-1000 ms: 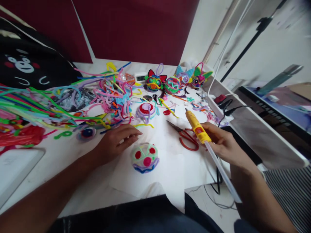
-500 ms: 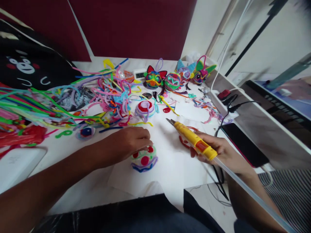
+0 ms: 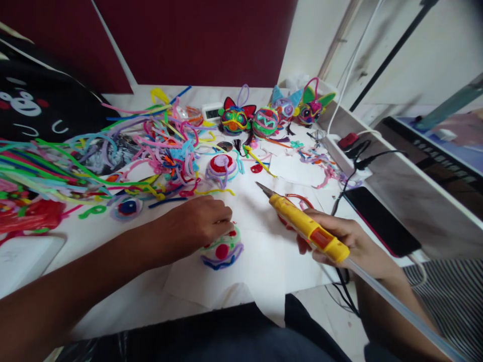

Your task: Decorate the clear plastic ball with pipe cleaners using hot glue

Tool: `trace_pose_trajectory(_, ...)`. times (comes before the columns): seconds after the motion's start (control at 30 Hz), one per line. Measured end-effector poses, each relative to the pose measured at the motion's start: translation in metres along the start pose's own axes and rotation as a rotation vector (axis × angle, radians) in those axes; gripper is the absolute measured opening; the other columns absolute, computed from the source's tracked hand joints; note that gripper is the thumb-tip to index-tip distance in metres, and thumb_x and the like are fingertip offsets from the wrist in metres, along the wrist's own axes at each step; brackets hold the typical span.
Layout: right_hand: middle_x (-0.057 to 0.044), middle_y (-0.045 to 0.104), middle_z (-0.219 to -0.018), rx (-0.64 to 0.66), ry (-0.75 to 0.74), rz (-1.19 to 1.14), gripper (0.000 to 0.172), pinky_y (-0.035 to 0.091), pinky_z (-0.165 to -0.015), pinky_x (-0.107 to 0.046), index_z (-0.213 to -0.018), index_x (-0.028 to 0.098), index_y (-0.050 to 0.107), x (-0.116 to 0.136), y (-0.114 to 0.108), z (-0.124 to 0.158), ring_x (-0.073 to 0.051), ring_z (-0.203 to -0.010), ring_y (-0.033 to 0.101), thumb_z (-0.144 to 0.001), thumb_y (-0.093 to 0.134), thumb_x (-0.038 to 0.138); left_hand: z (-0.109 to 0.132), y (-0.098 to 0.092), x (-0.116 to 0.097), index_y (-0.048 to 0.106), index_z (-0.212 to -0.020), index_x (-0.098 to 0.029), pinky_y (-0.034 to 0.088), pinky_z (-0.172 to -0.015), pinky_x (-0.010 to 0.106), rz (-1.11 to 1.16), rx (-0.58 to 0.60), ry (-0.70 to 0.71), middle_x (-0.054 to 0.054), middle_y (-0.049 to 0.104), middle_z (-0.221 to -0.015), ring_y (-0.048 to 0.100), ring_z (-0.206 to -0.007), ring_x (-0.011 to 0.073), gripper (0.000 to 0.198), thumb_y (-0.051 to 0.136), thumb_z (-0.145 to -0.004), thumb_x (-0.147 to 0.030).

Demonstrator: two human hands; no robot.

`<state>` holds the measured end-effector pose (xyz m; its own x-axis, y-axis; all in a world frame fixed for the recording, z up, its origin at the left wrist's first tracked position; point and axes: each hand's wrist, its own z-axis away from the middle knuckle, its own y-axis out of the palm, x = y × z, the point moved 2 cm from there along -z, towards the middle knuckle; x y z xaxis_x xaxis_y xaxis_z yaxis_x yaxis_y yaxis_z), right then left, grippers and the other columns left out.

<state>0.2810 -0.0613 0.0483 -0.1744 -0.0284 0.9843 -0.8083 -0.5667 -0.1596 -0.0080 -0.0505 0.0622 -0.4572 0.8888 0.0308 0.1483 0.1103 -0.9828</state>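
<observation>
A rounded craft ball [image 3: 222, 251] in pale green, with red dots and purple and blue pipe-cleaner trim, sits on white paper in front of me. My left hand [image 3: 206, 221] is over its top, fingers curled and pressed together; whatever they pinch is hidden. To the right, my right hand [image 3: 339, 234] is wrapped round a yellow hot glue gun [image 3: 309, 226], its dark nozzle aimed up and left, apart from the ball. A long translucent glue stick [image 3: 400, 301] runs out of its back end. A red loop [image 3: 302, 198] shows behind the gun, its kind unclear.
Pipe cleaners [image 3: 56, 166] are heaped at left. A red-and-purple round piece [image 3: 222, 168] and a blue-centred one [image 3: 127, 207] lie beyond my left hand. Finished eared balls [image 3: 236, 118] line the back. A phone [image 3: 383, 221] and power strip [image 3: 347, 156] are at right.
The view has shifted slightly. My left hand stays on top of the ball with its fingers a little more curled. The glue gun in my right hand has turned slightly.
</observation>
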Motion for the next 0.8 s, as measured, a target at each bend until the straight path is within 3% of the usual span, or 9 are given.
trace_pose_trajectory(0.23,-0.005,0.067,-0.113,0.058,-0.009,-0.136,0.048,0.059,-0.067,-0.029,-0.117,0.035,0.067,-0.01,0.0,0.012,-0.019,-0.08,0.069,-0.072,0.08,0.034,0.001,0.007,0.004,0.067,-0.08,-0.017,0.041,-0.071,0.03,0.044,-0.015,-0.017,0.006,0.065,-0.078,0.057,-0.075,0.0178,0.032,0.04,-0.097,-0.017)
trace_pose_trajectory(0.4,-0.005,0.071,-0.101,0.149,0.047,-0.102,0.044,0.058,-0.074,-0.03,-0.111,0.031,0.071,-0.004,0.006,0.016,-0.023,-0.087,0.067,-0.07,0.079,0.047,0.005,0.007,0.009,0.068,-0.085,-0.016,0.046,-0.073,0.031,0.093,-0.173,-0.076,0.007,0.067,-0.082,0.06,-0.079,0.0182,0.03,0.042,-0.098,-0.023)
trace_pose_trajectory(0.53,-0.005,0.069,-0.102,0.214,0.036,-0.031,0.036,0.055,-0.07,-0.025,-0.106,0.03,0.072,-0.007,0.01,0.013,-0.021,-0.089,0.065,-0.075,0.075,0.048,0.013,0.004,0.011,0.067,-0.089,-0.017,0.048,-0.075,0.028,0.144,-0.321,-0.162,0.005,0.068,-0.085,0.063,-0.081,0.0162,0.022,0.047,-0.097,-0.024)
trace_pose_trajectory(0.7,-0.008,0.065,-0.114,0.364,0.053,-0.023,0.045,0.052,-0.079,-0.029,-0.119,0.022,0.065,-0.017,0.015,0.008,-0.021,-0.094,0.064,-0.081,0.07,0.045,0.026,0.007,0.009,0.066,-0.095,-0.018,0.05,-0.081,0.029,0.175,-0.379,-0.267,0.005,0.068,-0.092,0.064,-0.086,0.0159,0.013,0.053,-0.094,-0.02)
trace_pose_trajectory(0.8,-0.008,0.065,-0.111,0.392,0.054,-0.022,0.04,0.05,-0.081,-0.03,-0.113,0.02,0.066,-0.014,0.019,0.004,-0.022,-0.094,0.062,-0.081,0.07,0.043,0.03,0.01,0.007,0.066,-0.096,-0.018,0.051,-0.08,0.028,0.178,-0.412,-0.293,0.005,0.068,-0.093,0.065,-0.087,0.016,0.012,0.055,-0.092,-0.018)
